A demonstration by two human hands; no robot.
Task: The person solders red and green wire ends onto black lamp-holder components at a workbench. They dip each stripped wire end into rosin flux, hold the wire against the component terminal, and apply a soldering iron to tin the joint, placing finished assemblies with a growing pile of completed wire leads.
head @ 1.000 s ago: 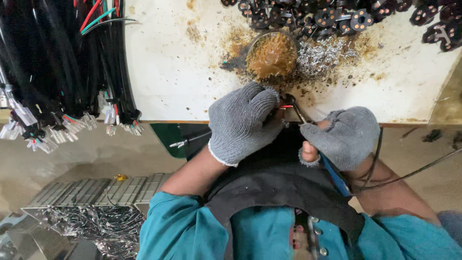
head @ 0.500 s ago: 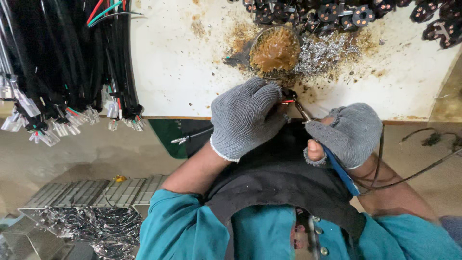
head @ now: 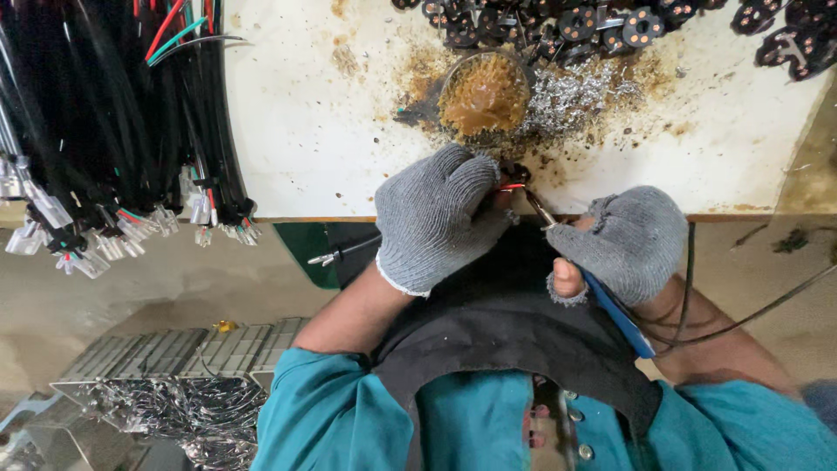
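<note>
My left hand [head: 436,218], in a grey knit glove, is closed around a small black part with a red wire [head: 510,186] at the front edge of the white worktop [head: 314,131]. My right hand [head: 623,244], also gloved with the thumb bare, grips a blue-handled soldering iron [head: 615,310] whose metal tip [head: 539,208] touches the wire end. The cord of the iron runs off to the right. Just beyond the hands sits a round tin of brown flux paste [head: 484,94].
A thick bundle of black cables with white plug ends [head: 113,157] hangs over the worktop's left side. Black round parts [head: 558,22] are heaped along the far edge, with silver solder scraps [head: 575,87] beside the tin. Metal trays of scrap [head: 166,384] lie on the floor at lower left.
The view has drifted slightly; both hands stay together at the table edge, with the iron tip held at the wire.
</note>
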